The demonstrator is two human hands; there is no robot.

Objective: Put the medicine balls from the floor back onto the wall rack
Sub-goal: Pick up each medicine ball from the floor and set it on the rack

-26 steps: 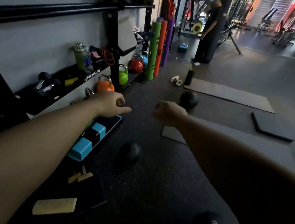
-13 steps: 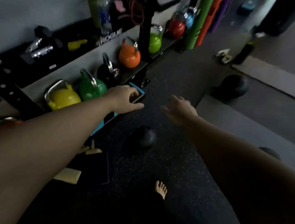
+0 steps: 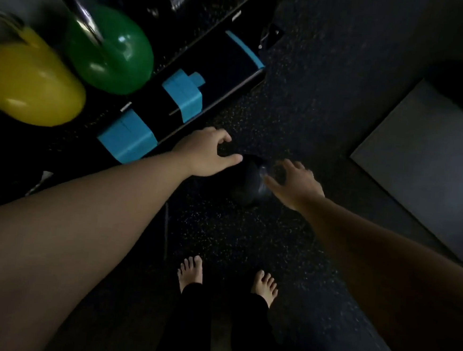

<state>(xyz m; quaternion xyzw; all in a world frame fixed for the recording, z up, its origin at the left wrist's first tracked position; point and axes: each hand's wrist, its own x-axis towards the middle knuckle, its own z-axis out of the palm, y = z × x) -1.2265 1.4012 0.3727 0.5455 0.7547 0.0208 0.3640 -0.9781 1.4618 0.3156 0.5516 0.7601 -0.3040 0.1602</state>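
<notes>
black and round, the medicine ball (image 3: 247,183) sits on the speckled floor (image 3: 220,238) between our two hands. our left hand (image 3: 207,156) is spread open just beside its left edge, our right hand (image 3: 296,184) open over its right side; neither grips yet. half a second ago both hovered higher, well short of it. we've bent down since, so the lift looks next. kettlebells (image 3: 110,52) stay behind our left hand.
</notes>
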